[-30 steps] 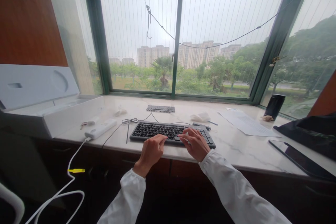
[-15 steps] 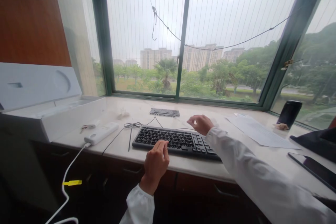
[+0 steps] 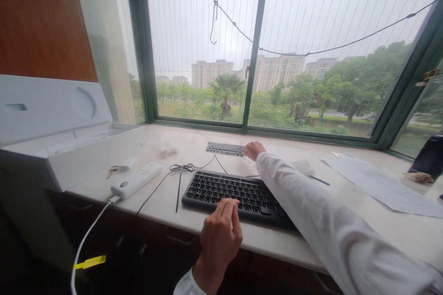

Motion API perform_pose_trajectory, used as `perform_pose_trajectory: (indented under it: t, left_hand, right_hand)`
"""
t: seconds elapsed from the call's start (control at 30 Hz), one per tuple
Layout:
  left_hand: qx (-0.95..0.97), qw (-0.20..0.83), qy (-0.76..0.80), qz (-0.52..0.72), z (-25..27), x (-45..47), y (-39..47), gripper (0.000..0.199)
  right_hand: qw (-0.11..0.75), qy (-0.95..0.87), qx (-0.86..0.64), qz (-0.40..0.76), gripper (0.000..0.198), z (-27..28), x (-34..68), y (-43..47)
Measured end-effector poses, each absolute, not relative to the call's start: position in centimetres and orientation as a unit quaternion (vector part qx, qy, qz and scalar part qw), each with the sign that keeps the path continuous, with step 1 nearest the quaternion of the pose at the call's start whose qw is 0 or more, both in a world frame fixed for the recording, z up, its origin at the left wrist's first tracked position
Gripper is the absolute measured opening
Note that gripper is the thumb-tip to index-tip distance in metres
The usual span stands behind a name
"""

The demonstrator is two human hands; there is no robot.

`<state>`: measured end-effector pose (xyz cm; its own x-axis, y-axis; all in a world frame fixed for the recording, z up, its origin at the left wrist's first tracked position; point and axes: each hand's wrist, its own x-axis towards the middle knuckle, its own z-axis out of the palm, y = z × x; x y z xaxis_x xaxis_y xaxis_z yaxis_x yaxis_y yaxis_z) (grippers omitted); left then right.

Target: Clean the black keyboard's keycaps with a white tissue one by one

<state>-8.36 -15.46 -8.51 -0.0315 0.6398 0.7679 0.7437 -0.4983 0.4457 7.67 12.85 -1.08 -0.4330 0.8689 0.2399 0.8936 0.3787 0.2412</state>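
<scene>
A black keyboard (image 3: 224,186) lies along the front of the white table; its key places look like bare square sockets. My left hand (image 3: 221,230) is over its front edge, thumb and fingers pinched together; whatever they hold, if anything, is too small to make out. Behind the keyboard, small grey keycaps (image 3: 224,149) are set out in tight rows. My right hand (image 3: 255,150) reaches across to the right end of these rows, its fingers closed and bent down there. The fingertips are partly hidden, and my right sleeve covers the keyboard's right part.
Left of the keyboard are a thin dark rod (image 3: 179,191), a bundled cable (image 3: 182,167), a white power bank (image 3: 136,180) with a cord, and an open white box (image 3: 100,152). Paper sheets (image 3: 380,184), a pen (image 3: 319,179) and a dark upright object (image 3: 427,159) are at right.
My right hand has moved away from above the keyboard, forward and left to the keycap rows. My left hand remains pinched at the keyboard's front. The view has turned slightly left.
</scene>
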Motion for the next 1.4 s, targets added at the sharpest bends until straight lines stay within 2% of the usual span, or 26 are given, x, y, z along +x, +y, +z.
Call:
perform_pose_trajectory:
  t: [0.23, 0.6, 0.73, 0.87, 0.93, 1.03, 1.1, 1.2, 1.33, 1.4]
  left_hand:
    - [-0.69, 0.07, -0.496, -0.522, -8.6, -8.3, -15.5, 0.023]
    - [-0.685, 0.056, -0.499, -0.528, -8.7, -8.2, -15.4, 0.023]
    - [-0.688, 0.045, -0.5, -0.524, -8.6, -8.3, -15.6, 0.024]
    - [-0.686, -0.007, -0.495, -0.533, -7.2, -8.6, -16.1, 0.025]
    - [-0.7, -0.023, -0.482, -0.527, -5.8, -8.6, -15.9, 0.025]
    - [-0.738, 0.01, -0.458, -0.495, -2.8, -7.9, -14.1, 0.024]
    - [-0.759, 0.049, -0.44, -0.478, -0.6, -7.0, -11.5, 0.023]
    - [-0.79, 0.088, -0.426, -0.431, 2.3, -5.2, -6.7, 0.032]
    - [-0.845, 0.1, -0.388, -0.353, 4.0, -2.9, -1.5, 0.048]
    - [-0.864, 0.107, -0.357, -0.338, 3.7, -2.1, -0.1, 0.04]
  right_hand:
    - [0.007, -0.85, -0.487, -0.2, 0.023, -2.6, 7.1, 14.8]
    - [0.015, -0.858, -0.463, -0.222, 0.025, -2.9, 7.5, 14.6]
    - [0.047, -0.863, -0.457, -0.211, 0.028, -2.2, 8.0, 13.3]
    - [0.107, -0.854, -0.471, -0.192, 0.032, -0.5, 9.5, 10.9]
    - [0.166, -0.843, -0.488, -0.155, 0.03, 0.6, 10.7, 9.4]
    - [0.308, -0.81, -0.498, -0.006, 0.028, 2.2, 12.7, 6.9]
    - [0.355, -0.781, -0.506, 0.089, 0.034, 2.9, 14.2, 5.2]
    - [0.381, -0.746, -0.518, 0.176, 0.04, 3.3, 16.2, 3.2]
    - [0.386, -0.731, -0.525, 0.202, 0.042, 2.6, 18.0, 1.9]
    - [0.393, -0.727, -0.521, 0.213, 0.042, 2.0, 18.4, 1.8]
